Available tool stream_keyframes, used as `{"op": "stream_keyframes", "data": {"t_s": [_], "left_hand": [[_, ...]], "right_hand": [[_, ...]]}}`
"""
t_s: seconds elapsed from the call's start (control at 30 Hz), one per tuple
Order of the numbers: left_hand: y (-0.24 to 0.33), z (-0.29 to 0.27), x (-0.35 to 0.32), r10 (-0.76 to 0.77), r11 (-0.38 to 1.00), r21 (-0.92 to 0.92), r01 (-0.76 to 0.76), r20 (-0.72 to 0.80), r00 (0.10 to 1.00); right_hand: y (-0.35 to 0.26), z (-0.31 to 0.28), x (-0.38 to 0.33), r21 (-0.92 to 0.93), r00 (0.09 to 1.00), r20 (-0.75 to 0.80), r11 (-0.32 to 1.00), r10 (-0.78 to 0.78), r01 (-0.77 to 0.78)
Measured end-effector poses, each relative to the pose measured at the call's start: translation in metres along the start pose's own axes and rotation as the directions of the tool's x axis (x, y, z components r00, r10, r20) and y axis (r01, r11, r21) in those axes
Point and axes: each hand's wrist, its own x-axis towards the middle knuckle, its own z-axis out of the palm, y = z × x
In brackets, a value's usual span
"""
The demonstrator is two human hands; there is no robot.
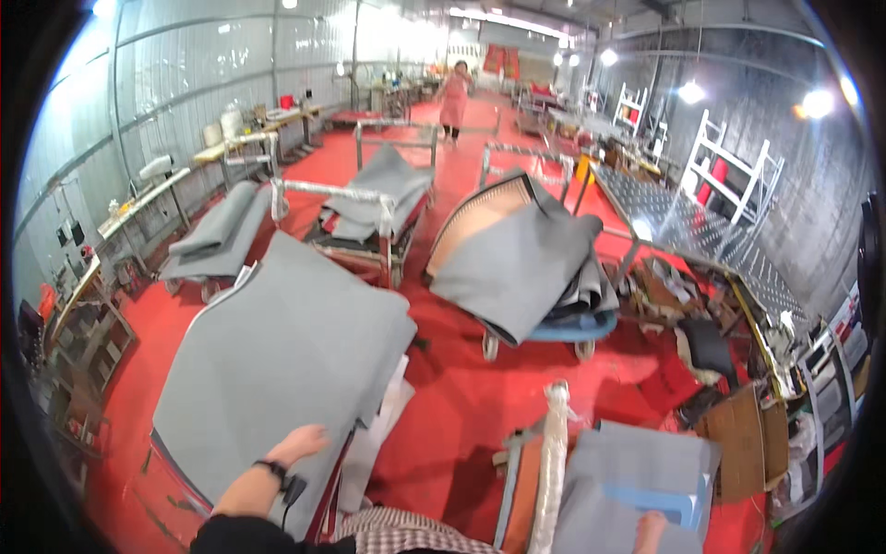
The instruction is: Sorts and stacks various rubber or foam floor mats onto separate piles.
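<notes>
My left hand [301, 444], with a black band on the wrist, is over a large stack of grey sheets [277, 360] at the left. Its fingers look stretched out and nothing shows in them; whether it touches the top sheet I cannot tell. At the lower edge, my right hand [650, 530] is at grey sheets [637, 462] with a light blue patch. Only part of that hand shows, and its fingers are too unclear to make out. Beside those sheets rises a cart's wrapped handle bar [552, 462].
Ahead stands a blue-based cart [577, 330] with folded grey sheets [526, 268]. More loaded carts [369, 198] stand farther left. A cardboard box [738, 434] and a perforated metal table [674, 217] are at the right. A person in a pink apron [452, 100] stands far back on the red floor.
</notes>
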Motion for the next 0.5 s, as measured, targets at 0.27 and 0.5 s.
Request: {"op": "stream_keyframes", "data": {"t_s": [0.27, 0.5], "left_hand": [[-0.289, 0.063, -0.162, -0.374, 0.924, -0.257, 0.282, -0.464, 0.803], [-0.321, 0.121, -0.195, -0.78, 0.52, -0.739, 0.428, -0.206, 0.591]], "right_hand": [[-0.16, 0.371, 0.019, -0.032, 0.788, 0.261, 0.811, -0.558, 0.585], [-0.254, 0.6, -0.338, 0.035, 0.234, 0.967, 0.962, -0.1, 0.269]]}}
